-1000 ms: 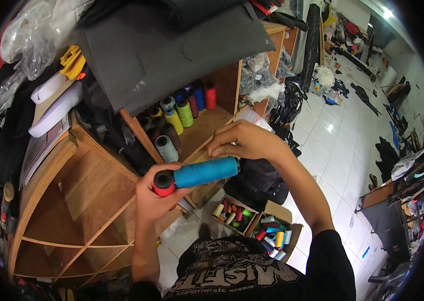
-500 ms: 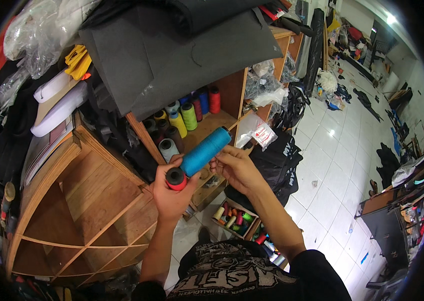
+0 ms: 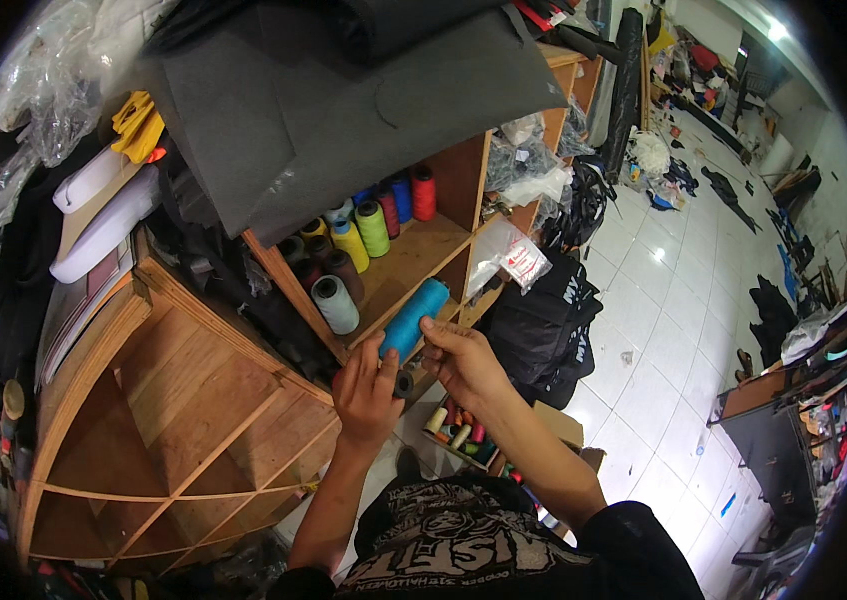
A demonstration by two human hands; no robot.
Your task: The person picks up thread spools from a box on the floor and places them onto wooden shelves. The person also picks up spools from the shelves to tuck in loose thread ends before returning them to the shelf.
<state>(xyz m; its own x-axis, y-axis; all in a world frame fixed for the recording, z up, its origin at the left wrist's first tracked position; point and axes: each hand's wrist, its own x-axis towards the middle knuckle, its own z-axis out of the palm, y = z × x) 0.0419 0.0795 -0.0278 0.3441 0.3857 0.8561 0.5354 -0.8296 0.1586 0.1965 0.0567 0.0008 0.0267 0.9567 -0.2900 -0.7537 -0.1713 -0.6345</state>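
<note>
Blue thread spool point(image 3: 413, 318): held tilted before the front of the spool shelf point(image 3: 413, 245), apart from the shelf's standing spools. Left hand point(image 3: 365, 402): fingers clamped over its lower end; a second spool point(image 3: 403, 385), only its dark end clear, appears to share this grip. Risk: the divided grip could let either spool slip and fall below the shelf. A careless swing shelfward could topple the pale grey spool point(image 3: 334, 304) at the shelf's near-left corner. Right hand point(image 3: 460, 362): thumb against the blue spool, fingers curled; whether they pinch thread cannot be told. Both forearms angle up toward the shelf, the right slanting leftward.
</note>
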